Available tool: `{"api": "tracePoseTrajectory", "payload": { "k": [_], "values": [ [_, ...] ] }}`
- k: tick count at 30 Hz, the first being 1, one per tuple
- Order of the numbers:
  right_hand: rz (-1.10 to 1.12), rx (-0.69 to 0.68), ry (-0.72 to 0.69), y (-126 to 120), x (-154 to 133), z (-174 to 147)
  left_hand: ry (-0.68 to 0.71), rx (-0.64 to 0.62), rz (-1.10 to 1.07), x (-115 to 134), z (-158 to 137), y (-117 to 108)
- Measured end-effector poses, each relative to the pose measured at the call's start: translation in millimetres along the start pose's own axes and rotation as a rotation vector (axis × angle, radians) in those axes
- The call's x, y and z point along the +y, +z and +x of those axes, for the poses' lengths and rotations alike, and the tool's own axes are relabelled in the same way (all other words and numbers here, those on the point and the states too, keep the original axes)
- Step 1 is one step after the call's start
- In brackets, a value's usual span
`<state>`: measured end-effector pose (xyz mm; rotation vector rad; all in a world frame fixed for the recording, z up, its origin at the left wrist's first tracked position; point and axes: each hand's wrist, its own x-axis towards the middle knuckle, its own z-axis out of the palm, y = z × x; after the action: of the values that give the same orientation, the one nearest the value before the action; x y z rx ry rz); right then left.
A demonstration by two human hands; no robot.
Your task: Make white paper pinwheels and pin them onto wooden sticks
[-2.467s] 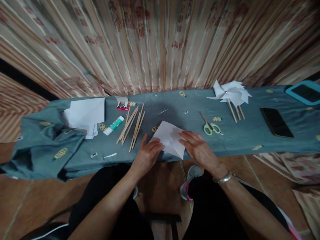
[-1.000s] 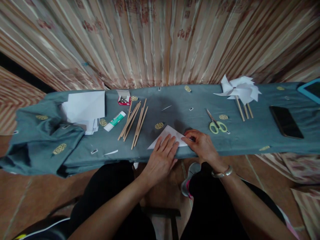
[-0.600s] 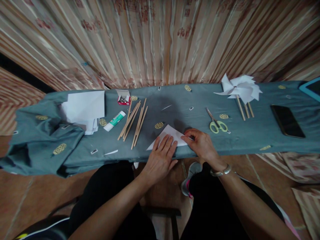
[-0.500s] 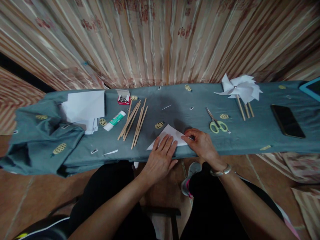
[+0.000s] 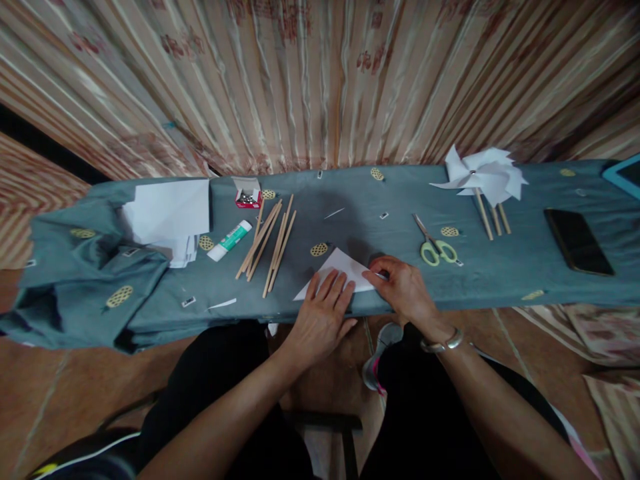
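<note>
A white sheet of paper, folded into a triangle, lies near the front edge of the cloth-covered table. Flat on its lower part rests my left hand, fingers stretched out and slightly spread. At the triangle's right corner, my right hand pinches the paper between thumb and curled fingers; that corner is mostly hidden by the hand. Green-handled scissors lie partly open to the right of my right hand. Left of the paper are several thin wooden sticks.
A glue stick, a small red box of metal pins and a stack of white paper lie on the left. White paper pinwheels on sticks, a black phone and a blue-edged device lie on the right. Behind hangs a curtain.
Both hands and the folded paper stay in nearly the same place. The view has shifted very slightly.
</note>
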<state>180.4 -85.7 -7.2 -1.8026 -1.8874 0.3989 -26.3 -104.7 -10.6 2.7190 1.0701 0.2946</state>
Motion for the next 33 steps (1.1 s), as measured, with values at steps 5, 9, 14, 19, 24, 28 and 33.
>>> {"api": "tracePoseTrajectory", "payload": {
  "k": [5, 9, 14, 19, 24, 28, 33],
  "values": [
    [-0.135, 0.093, -0.137, 4.6, -5.7, -8.6, 0.002, 0.008, 0.015, 0.4, -1.3, 4.3],
    [-0.166, 0.128, -0.173, 14.5, -14.3, -20.2, 0.007, 0.001, 0.048, 0.7, -3.4, 8.8],
    [-0.195, 0.112, -0.127, 27.1, -21.0, -33.4, 0.003, -0.020, 0.058, 2.0, -3.1, 9.5],
    [-0.146, 0.140, -0.076, 31.3, -13.0, -40.1, 0.023, -0.029, 0.070, -3.1, -10.3, 7.5],
    [-0.101, 0.189, 0.001, 22.3, 6.7, -46.4, -0.010, 0.006, 0.131, -21.8, -40.8, 4.7],
    [-0.053, 0.186, 0.039, 15.1, 17.9, -49.8, -0.020, 0.028, 0.171, -34.2, -65.2, -0.8],
    [0.002, 0.213, 0.006, 15.2, 27.1, -50.9, -0.042, 0.072, 0.191, -39.2, -82.6, -5.6]
  ]
}}
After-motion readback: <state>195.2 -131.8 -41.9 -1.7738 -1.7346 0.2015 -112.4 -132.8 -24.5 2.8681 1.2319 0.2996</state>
